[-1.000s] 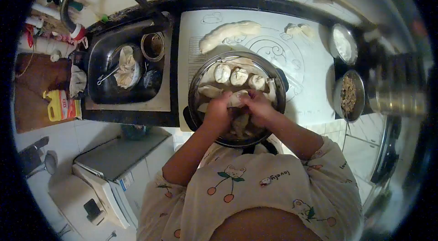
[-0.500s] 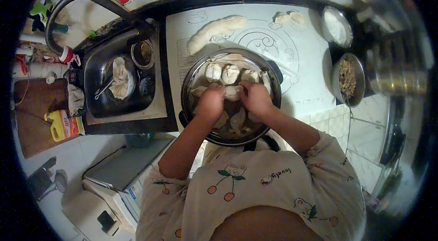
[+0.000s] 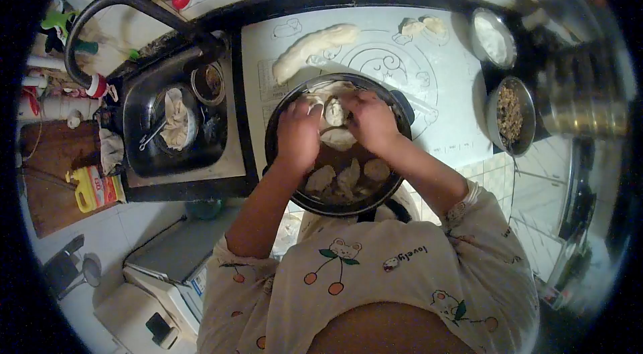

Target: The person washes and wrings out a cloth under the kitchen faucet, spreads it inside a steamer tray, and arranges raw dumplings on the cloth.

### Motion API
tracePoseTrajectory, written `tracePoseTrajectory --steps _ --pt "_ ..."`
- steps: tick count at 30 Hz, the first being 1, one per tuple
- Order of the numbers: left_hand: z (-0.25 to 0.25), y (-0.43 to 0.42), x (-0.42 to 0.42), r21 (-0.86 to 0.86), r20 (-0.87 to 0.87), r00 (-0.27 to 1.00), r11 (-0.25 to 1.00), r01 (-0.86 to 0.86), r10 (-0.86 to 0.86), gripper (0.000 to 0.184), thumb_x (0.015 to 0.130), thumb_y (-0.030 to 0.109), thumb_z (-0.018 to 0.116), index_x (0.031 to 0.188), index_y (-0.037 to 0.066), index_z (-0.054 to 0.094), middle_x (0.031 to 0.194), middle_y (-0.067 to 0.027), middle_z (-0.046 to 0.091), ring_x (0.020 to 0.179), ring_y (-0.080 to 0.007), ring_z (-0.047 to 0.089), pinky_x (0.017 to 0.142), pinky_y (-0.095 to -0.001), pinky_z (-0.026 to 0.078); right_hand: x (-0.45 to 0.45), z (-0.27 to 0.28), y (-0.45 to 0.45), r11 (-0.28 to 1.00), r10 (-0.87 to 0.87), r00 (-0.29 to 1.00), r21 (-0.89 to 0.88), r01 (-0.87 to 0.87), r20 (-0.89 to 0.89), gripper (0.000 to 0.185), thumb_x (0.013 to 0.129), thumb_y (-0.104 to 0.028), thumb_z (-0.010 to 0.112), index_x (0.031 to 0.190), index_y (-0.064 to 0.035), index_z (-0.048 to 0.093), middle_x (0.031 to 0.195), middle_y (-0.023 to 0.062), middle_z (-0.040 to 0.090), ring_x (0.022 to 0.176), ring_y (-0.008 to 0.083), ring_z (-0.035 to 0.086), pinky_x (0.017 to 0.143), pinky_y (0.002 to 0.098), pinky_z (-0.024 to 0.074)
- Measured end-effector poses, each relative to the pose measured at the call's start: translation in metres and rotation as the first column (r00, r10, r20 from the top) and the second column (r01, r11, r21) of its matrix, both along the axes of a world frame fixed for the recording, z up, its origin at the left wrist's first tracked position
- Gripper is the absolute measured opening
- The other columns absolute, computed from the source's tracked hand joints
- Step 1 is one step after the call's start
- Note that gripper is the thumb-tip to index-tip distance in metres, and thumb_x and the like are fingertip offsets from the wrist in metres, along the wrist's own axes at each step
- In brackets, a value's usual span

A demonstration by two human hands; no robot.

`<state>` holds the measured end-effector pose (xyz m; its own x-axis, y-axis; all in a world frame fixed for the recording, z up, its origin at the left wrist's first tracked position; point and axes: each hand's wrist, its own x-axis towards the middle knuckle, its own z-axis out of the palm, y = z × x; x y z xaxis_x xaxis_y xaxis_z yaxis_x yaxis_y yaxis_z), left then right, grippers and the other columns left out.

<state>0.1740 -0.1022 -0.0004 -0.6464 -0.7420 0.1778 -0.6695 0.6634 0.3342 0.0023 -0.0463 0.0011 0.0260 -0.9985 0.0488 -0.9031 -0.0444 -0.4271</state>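
A round dark-rimmed pan [image 3: 392,183] holds several pale dough pieces, some at the far side and others [image 3: 348,178] at the near side. Over its far left part is my left hand [image 3: 300,133], fingers curled down among the dough pieces; its fingertips are partly hidden. My right hand [image 3: 368,119] reaches in from the other side, fingers bent at the far right pieces, and what they grip is hidden. Between the hands one dough piece [image 3: 335,113] stands in view, with a wider flat piece [image 3: 338,138] just nearer to me.
Behind the pan a long dough roll [image 3: 315,49] and small dough pieces [image 3: 423,27] lie on a white printed mat [image 3: 462,99]. At right are a bowl of white powder [image 3: 494,39] and a bowl of filling [image 3: 510,113]. A sink [image 3: 140,160] with dishes is at left.
Both hands have moved away from me, from the flat piece they held together to the far row, and are wider apart. The flat piece now lies uncovered in the pan.
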Motion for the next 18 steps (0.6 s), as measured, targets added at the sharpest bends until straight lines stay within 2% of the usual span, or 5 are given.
tracePoseTrajectory --steps 1,7,11,14,18 --pt "0.004 -0.003 -0.001 -0.089 -0.013 1.0 0.996 0.01 -0.012 0.034 0.066 0.003 0.057 0.099 0.006 0.058 0.103 -0.0148 0.056 0.092 -0.0335 0.054 0.077 -0.0412 0.045 0.0 0.003 -0.004 0.998 0.06 0.998 -0.026 -0.06 -0.034 0.053 0.065 -0.015 0.065 0.117 -0.0106 0.052 0.106 0.0166 0.054 0.095 0.0342 0.054 0.077 0.042 0.047" --pt "0.019 -0.012 -0.009 0.233 0.235 0.972 0.971 -0.056 -0.001 0.049 0.066 0.008 0.066 0.113 0.005 0.053 0.116 -0.0149 0.049 0.097 -0.0319 0.053 0.078 -0.0401 0.047 0.005 0.007 -0.02 0.958 0.151 0.985 0.257 -0.125 -0.08 0.067 0.064 -0.02 0.069 0.126 -0.0169 0.044 0.116 0.0156 0.047 0.101 0.0327 0.053 0.083 0.0392 0.0464" --pt "-0.001 -0.016 -0.013 0.204 0.262 0.965 0.977 -0.065 0.01 0.051 0.065 0.009 0.067 0.114 0.006 0.052 0.117 -0.0152 0.048 0.098 -0.0317 0.053 0.074 -0.0395 0.049 0.001 -0.014 -0.025 0.957 0.175 0.979 0.215 -0.194 0.104 0.061 0.065 -0.023 0.069 0.122 -0.0162 0.049 0.117 0.0163 0.046 0.101 0.0322 0.053 0.083 0.0385 0.0466" --pt "-0.016 -0.017 -0.014 0.163 0.242 0.97 0.985 -0.06 0.019 0.047 0.069 0.011 0.065 0.113 0.005 0.052 0.114 -0.0148 0.05 0.098 -0.0302 0.053 0.081 -0.0391 0.047 0.005 -0.005 -0.029 0.942 0.114 0.993 0.317 -0.112 0.013 0.056 0.064 -0.023 0.069 0.116 -0.0142 0.053 0.115 0.017 0.046 0.1 0.0327 0.053 0.083 0.0387 0.0467" --pt "-0.031 -0.019 -0.006 0.149 -0.05 0.998 0.988 0.032 -0.025 0.055 0.066 0.008 0.069 0.117 0.002 0.048 0.112 -0.0187 0.049 0.101 -0.0356 0.051 0.086 -0.0408 0.044 0.004 -0.021 -0.032 0.961 0.057 0.998 0.269 -0.064 0.036 0.054 0.064 -0.024 0.071 0.113 -0.01 0.054 0.114 0.0172 0.047 0.102 0.0328 0.052 0.086 0.0386 0.0461"
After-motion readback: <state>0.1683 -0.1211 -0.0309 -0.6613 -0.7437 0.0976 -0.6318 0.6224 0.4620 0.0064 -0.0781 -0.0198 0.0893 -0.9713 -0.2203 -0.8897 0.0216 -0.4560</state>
